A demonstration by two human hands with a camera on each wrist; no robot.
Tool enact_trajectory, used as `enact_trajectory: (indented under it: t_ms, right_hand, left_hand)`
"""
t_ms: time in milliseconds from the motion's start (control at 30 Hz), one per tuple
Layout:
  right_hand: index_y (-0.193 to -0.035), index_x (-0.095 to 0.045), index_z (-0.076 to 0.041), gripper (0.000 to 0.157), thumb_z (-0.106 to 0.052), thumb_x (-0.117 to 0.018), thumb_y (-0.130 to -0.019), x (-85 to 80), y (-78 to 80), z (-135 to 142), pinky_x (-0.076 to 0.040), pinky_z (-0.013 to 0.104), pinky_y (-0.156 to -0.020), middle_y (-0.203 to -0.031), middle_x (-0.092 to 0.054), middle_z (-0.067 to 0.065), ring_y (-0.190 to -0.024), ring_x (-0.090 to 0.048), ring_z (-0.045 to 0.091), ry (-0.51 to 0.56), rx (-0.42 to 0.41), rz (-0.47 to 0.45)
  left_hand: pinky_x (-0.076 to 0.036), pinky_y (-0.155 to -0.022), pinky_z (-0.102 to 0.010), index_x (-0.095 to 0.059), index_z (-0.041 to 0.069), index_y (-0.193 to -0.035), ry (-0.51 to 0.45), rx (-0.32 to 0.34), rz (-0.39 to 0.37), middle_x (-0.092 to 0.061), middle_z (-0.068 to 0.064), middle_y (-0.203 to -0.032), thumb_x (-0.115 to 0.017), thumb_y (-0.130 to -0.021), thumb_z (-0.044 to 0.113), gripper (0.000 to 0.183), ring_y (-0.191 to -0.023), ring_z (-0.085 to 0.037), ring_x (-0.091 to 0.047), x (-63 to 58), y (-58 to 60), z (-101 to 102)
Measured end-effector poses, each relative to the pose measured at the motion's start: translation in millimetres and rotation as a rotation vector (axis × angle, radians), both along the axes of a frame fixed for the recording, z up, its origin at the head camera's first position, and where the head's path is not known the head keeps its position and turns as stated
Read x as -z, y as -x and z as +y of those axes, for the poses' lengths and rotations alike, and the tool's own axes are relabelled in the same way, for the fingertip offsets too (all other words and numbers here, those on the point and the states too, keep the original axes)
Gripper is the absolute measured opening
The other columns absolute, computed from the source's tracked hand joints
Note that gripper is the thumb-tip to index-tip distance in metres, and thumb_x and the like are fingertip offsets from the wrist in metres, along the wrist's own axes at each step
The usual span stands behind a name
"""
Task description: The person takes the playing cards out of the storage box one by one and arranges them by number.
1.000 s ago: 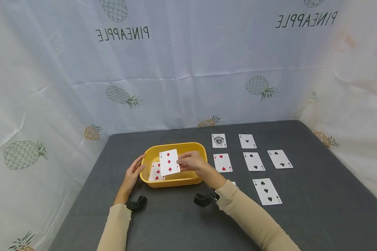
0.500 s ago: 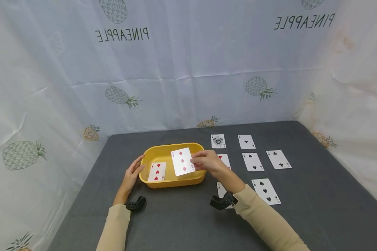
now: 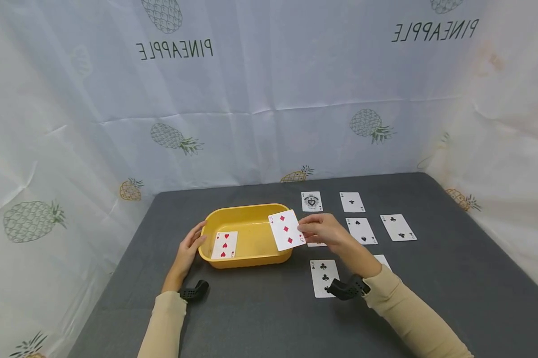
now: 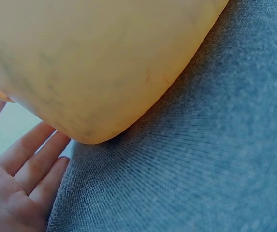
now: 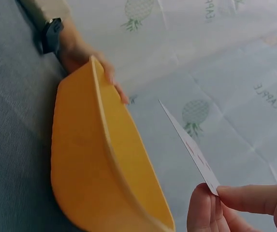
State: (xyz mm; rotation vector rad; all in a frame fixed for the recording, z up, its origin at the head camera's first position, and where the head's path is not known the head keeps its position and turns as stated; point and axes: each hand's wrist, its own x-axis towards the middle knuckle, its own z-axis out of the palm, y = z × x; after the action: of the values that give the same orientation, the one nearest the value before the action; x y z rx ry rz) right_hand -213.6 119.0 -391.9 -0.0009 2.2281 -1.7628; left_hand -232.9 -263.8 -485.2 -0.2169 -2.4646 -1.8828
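In the head view, my right hand (image 3: 326,229) pinches a playing card, the three of diamonds (image 3: 285,230), over the right end of a yellow plastic bin (image 3: 244,261). The right wrist view shows that card (image 5: 192,151) nearly edge-on between thumb and fingertips, above the bin's rim. At the bin's left end, my left hand (image 3: 187,253) grips the rim, thumb over the edge and fingers along the outer wall. A three of hearts (image 3: 224,245) lies face up inside the bin, on the left.
Right of the bin, several cards lie face up in rows, including an ace (image 3: 312,201), a two of clubs (image 3: 398,227) and a three of clubs (image 3: 324,278). My right arm partly covers some cards. A pineapple-print curtain (image 3: 260,139) hangs behind the dark table (image 3: 251,318).
My right hand has carried the three of diamonds rightward, from above the bin's middle to its right end, uncovering the three of hearts. The left hand stays on the bin.
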Motion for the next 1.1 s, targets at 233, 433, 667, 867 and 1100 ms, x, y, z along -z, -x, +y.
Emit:
enact_trajectory:
  t_ms: [233, 433, 667, 867, 1100]
  right_hand:
    - [-0.120, -0.058, 0.010, 0.037, -0.013, -0.062, -0.092, 2.2, -2.0, 27, -0.055, 0.021, -0.069, -0.090, -0.068, 0.002, -0.074, -0.062, 0.008, -0.028, 0.010, 0.015]
    - [-0.125, -0.052, 0.013, 0.042, -0.013, -0.060, -0.093, 0.8, -6.1, 54, -0.055, 0.021, -0.071, -0.084, -0.067, -0.006, -0.074, -0.063, 0.004, -0.021, -0.019, 0.009]
    - [-0.128, -0.047, 0.013, 0.046, -0.015, -0.059, -0.094, 1.7, -9.0, 87, -0.054, 0.021, -0.074, -0.086, -0.064, -0.011, -0.078, -0.062, 0.003, -0.049, -0.022, -0.029]
    - [-0.133, -0.043, 0.013, 0.050, -0.016, -0.058, -0.095, 1.3, -11.9, 117, -0.053, 0.019, -0.074, -0.088, -0.062, -0.015, -0.078, -0.060, 0.000, -0.059, -0.021, -0.056]
    - [-0.131, -0.042, 0.017, 0.051, -0.016, -0.057, -0.096, 7.1, -15.5, 147, -0.055, 0.019, -0.072, -0.087, -0.064, -0.013, -0.078, -0.063, 0.001, -0.130, -0.025, -0.056]
  left_hand:
    - [-0.038, -0.089, 0.000, -0.035, 0.008, -0.149, 0.013, -0.006, 0.006, -0.043, -0.027, -0.147, -0.047, -0.102, 0.021, 0.050, -0.107, 0.019, -0.049, -0.9, -1.0, -1]
    - [-0.037, -0.089, 0.000, -0.035, 0.007, -0.149, 0.015, -0.005, 0.012, -0.043, -0.027, -0.147, -0.046, -0.102, 0.020, 0.050, -0.106, 0.020, -0.049, -1.1, -0.3, -1]
    - [-0.037, -0.089, 0.001, -0.035, 0.008, -0.149, 0.015, -0.006, -0.001, -0.041, -0.025, -0.149, -0.047, -0.102, 0.022, 0.050, -0.107, 0.022, -0.047, -1.4, 0.4, 1]
    - [-0.038, -0.089, 0.000, -0.035, 0.009, -0.149, 0.009, -0.006, -0.009, -0.041, -0.025, -0.149, -0.047, -0.102, 0.020, 0.049, -0.107, 0.021, -0.048, -1.6, 0.0, 1]
    - [-0.038, -0.088, -0.001, -0.035, 0.009, -0.149, 0.004, -0.001, -0.012, -0.041, -0.025, -0.149, -0.047, -0.102, 0.022, 0.050, -0.107, 0.019, -0.049, -1.9, -0.9, 2]
